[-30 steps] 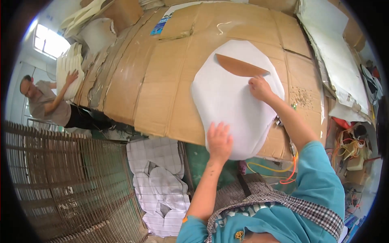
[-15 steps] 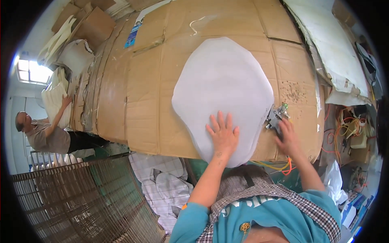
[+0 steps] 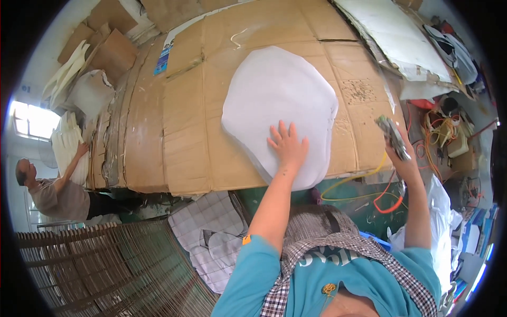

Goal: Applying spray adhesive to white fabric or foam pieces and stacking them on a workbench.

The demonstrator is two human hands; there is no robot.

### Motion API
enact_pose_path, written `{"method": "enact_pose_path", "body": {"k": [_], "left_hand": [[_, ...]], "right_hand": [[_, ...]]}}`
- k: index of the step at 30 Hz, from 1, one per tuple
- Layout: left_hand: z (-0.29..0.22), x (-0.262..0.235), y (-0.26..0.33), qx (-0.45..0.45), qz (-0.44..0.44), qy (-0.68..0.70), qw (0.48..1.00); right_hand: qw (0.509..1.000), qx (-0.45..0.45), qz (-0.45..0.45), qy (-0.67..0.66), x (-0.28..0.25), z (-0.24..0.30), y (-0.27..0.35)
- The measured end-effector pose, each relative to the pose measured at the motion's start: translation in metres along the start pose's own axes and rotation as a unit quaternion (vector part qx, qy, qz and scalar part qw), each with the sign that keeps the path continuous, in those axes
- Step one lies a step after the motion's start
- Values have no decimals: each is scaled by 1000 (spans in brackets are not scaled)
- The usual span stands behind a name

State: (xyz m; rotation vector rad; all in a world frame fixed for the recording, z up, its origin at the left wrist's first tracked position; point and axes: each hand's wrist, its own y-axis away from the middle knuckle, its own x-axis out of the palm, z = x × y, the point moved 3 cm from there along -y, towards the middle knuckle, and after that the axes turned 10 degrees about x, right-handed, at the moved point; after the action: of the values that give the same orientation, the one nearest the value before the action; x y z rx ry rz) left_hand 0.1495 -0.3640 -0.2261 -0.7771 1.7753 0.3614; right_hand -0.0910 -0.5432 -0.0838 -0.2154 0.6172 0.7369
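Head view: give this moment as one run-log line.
left hand: spread on white pad | right hand: holding metal tool clear of pad | pad: mostly on cardboard

The cardboard-covered table bears a pale pad and a white strip.

Against tan cardboard sheeting, that rounded, smooth-faced panel shows a plain lilac-white. I also see a silver-grey metal hand tool, a slim yellow hose, a teal fabric shirt and black-and-white checked cloth straps.
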Motion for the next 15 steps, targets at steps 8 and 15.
{"method": "enact_pose_path", "body": {"k": [8,15], "left_hand": [[79,-36,100,-38,-100,176,978],[191,-38,294,-232,-99,154,955]], "right_hand": [[942,90,193,-259,-2,93,147],[978,52,35,-197,-34,108,176]]}}
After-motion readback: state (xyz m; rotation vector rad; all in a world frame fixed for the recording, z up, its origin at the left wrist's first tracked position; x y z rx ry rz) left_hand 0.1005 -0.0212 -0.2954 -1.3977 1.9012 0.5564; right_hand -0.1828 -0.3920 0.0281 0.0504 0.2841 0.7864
